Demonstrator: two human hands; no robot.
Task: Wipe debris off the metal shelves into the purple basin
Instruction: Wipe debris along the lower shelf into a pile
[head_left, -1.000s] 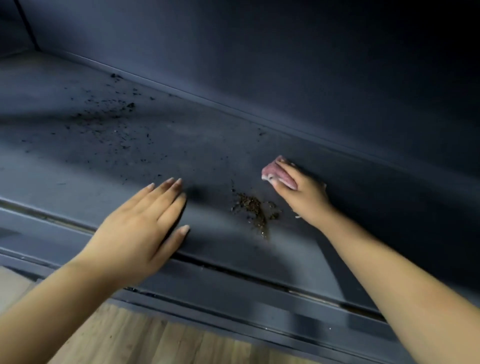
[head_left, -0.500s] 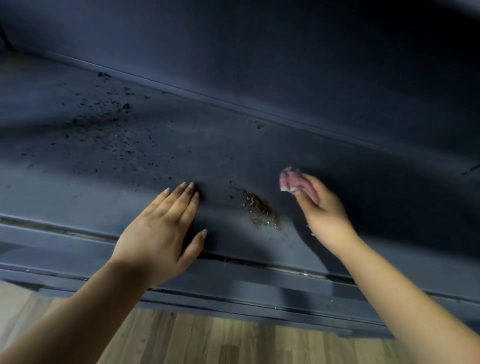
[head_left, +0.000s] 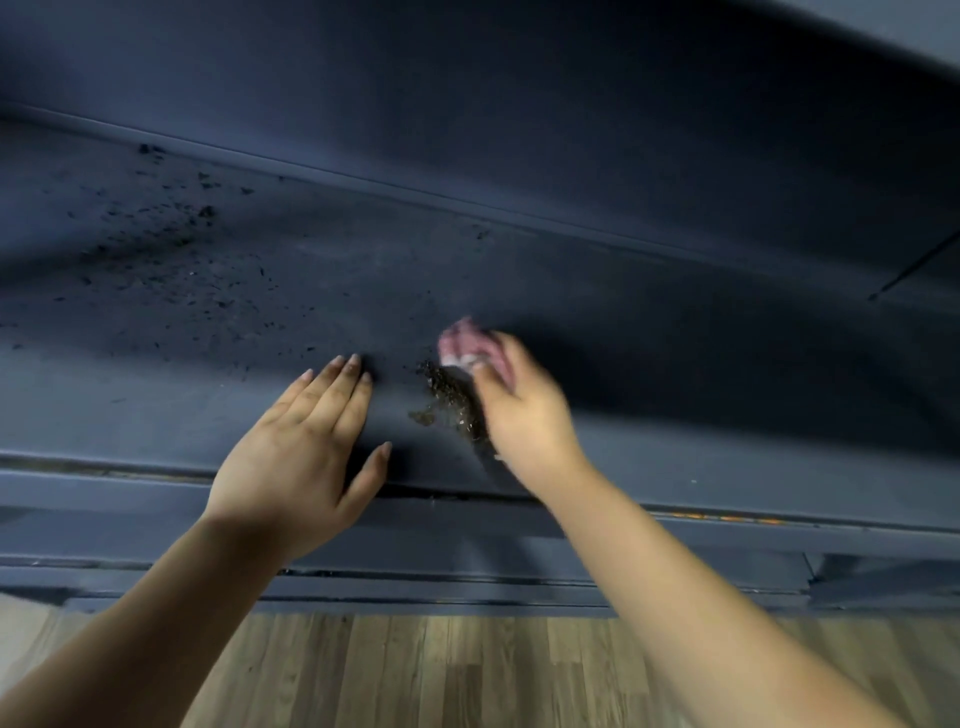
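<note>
Our right hand (head_left: 524, 410) grips a pink cloth (head_left: 465, 345) on the metal shelf (head_left: 675, 332); our left hand (head_left: 306, 452) lies flat, fingers straight, near the front edge. Between them, nearer the right, a brown debris pile (head_left: 449, 400) runs toward that edge. No purple basin shows.

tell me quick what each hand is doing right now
Left hand: open, fingers straight, flat on the dark metal shelf.
Right hand: holding a crumpled pink cloth beside the brown debris pile.
</note>
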